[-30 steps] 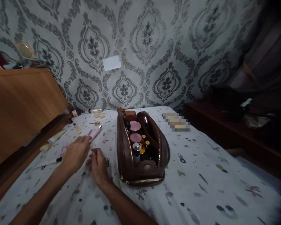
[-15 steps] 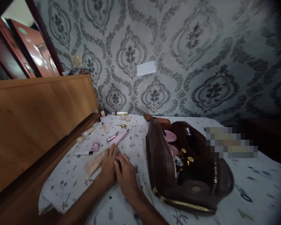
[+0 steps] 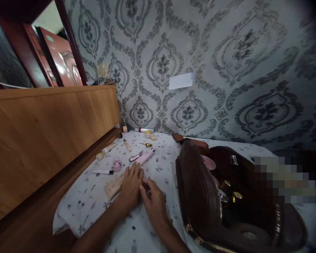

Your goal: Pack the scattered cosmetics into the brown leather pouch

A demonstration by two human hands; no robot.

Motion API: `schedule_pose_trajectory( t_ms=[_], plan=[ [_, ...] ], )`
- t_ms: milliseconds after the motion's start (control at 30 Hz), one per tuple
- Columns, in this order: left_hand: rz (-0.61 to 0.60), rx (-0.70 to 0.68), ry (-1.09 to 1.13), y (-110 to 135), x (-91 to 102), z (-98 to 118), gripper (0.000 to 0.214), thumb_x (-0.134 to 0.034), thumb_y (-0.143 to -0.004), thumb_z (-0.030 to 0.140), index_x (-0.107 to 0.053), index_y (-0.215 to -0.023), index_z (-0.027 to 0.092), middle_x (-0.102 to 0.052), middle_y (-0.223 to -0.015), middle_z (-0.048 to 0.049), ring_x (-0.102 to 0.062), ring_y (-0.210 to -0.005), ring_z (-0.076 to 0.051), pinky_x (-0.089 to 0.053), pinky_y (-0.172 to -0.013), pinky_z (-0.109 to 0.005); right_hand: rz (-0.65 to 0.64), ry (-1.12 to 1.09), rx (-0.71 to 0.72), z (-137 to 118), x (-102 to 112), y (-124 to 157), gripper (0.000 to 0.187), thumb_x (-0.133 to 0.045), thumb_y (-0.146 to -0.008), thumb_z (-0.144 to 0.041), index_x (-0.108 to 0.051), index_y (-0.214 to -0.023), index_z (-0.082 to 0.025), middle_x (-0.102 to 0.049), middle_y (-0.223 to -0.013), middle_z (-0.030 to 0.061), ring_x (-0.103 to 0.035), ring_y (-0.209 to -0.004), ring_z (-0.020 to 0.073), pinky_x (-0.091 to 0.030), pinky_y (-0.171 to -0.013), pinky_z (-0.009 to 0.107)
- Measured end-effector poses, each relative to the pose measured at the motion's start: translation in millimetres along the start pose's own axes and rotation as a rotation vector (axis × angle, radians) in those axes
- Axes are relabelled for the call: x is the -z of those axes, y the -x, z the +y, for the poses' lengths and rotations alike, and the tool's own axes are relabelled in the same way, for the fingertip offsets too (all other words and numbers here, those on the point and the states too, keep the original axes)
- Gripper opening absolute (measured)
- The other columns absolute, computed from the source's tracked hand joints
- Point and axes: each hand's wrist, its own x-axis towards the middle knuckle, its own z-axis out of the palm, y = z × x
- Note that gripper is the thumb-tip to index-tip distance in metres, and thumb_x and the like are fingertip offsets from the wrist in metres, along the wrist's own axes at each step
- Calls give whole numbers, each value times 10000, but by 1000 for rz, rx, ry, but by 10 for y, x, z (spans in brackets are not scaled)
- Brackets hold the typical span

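A beige squeeze tube (image 3: 112,188) lies slantwise on the patterned sheet. My left hand (image 3: 131,182) lies over its right end, fingers closed down around it; the thumb is out of sight. Right beside it, my right hand (image 3: 154,198) has curled fingers meeting the left hand at the tube's hidden end. What those fingertips grip cannot be made out. Just beyond the fingers are a pink tube (image 3: 146,157) and a small slim pink item (image 3: 135,156). A pink bottle (image 3: 117,163) and a white brush-like stick (image 3: 102,172) lie to the left.
An open brown bag (image 3: 197,189) with gold zips stands on the right, holding pink items and gold-capped bottles. Toward the wall lie a silver tube (image 3: 144,130), small yellow-lidded jars (image 3: 147,135) and a gold-capped applicator (image 3: 147,144). A wooden board (image 3: 55,130) borders the left.
The view has turned, so everything sits farther right or lower in the picture. My right fingers have lifted slightly, while my left hand keeps its place on the beige tube.
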Motion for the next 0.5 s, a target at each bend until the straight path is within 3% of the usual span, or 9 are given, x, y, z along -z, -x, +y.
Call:
schedule_pose_trajectory(
  t_ms=[167, 333, 500],
  plan=[
    [-28, -14, -2, -11, 5, -32, 486, -432, -894, 215, -465, -1374, 144, -346, -1520, -168, -240, -1430, -326, -256, -1123, -532, -28, -52, -82, -36, 16, 3, 162, -502, -865, -282, -629, -868, -183, -702, -814, 53, -652, -712, 181, -500, -635, 264],
    [16, -76, 16, -31, -79, -39, 543, -436, -899, 263, -395, -1432, 169, -290, -1550, -157, -203, -1445, -319, -227, -1131, -540, 61, -97, -111, 55, -37, 13, 339, -536, -843, -353, -636, -1108, -166, -725, -933, 98, -673, -798, 215, -527, -670, 302],
    [-47, -93, 8, -103, -29, -87, 596, -493, -850, 264, -392, -1428, 162, -280, -1552, -168, -192, -1446, -336, -223, -1129, -551, 29, -169, -130, 24, -11, -32, 209, -552, -837, -315, -674, -920, -167, -716, -844, 82, -664, -745, 200, -505, -608, 261]
  ],
)
